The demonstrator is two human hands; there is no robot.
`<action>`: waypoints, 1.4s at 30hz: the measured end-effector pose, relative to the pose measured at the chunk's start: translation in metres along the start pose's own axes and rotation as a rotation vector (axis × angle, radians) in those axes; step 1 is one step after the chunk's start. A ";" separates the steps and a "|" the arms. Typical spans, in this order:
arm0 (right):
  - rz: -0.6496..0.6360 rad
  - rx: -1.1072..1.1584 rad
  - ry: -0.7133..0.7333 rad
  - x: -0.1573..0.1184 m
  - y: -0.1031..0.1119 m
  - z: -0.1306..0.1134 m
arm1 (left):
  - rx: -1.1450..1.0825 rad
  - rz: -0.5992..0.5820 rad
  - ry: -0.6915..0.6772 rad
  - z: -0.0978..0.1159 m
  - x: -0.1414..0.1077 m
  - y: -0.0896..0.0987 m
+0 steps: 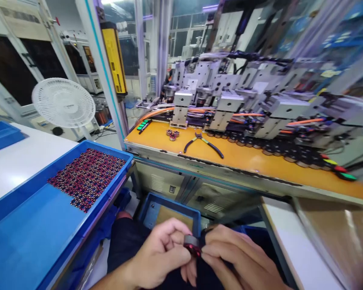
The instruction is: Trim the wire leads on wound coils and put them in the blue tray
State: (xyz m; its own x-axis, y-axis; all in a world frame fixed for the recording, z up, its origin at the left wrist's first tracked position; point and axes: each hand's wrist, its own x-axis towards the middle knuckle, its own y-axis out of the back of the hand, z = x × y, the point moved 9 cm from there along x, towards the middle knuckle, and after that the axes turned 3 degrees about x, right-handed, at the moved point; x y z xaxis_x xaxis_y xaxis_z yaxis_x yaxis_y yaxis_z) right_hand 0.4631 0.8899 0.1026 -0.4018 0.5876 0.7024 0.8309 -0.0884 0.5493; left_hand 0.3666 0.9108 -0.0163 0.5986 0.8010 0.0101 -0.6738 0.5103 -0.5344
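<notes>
Between the thumb and fingers of my left hand point(165, 253) is a small round motor stator point(191, 242), with a grey metal band and a dark red end. It is held just above my lap, tilted slightly. My right hand point(238, 255) is closed in a pinch at the stator's right side, its fingertips beside the red end. Whatever those fingertips hold, if anything, is too small or hidden to make out. Similar red and copper-coloured parts point(89, 173) fill the far end of a blue tray point(15, 203) on my left.
On the machine's orange worktop point(157, 137) lie cutting pliers point(201, 141) and several loose stators point(172, 136). Behind stand winding-machine heads point(230, 102); dark round parts line the top's right side. A blue bin point(196, 217) sits below. A white fan point(63, 102) stands left.
</notes>
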 end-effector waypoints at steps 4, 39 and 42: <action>0.100 0.069 -0.096 0.000 0.002 0.012 | 0.040 0.081 -0.121 0.023 -0.002 0.002; 0.031 1.207 -0.791 -0.037 -0.085 0.061 | 0.268 0.261 -0.427 0.055 0.005 0.022; 0.235 0.770 -0.523 -0.025 -0.048 0.062 | 0.064 0.423 -0.266 0.035 0.013 0.047</action>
State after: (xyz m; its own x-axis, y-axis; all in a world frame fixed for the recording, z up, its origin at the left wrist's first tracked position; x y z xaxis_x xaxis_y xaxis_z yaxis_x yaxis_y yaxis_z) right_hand 0.4573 0.9287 0.0307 -0.1245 0.9233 0.3634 0.9682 0.1932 -0.1590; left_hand 0.3280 0.9561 -0.0117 0.1421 0.9896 0.0231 -0.8638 0.1354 -0.4854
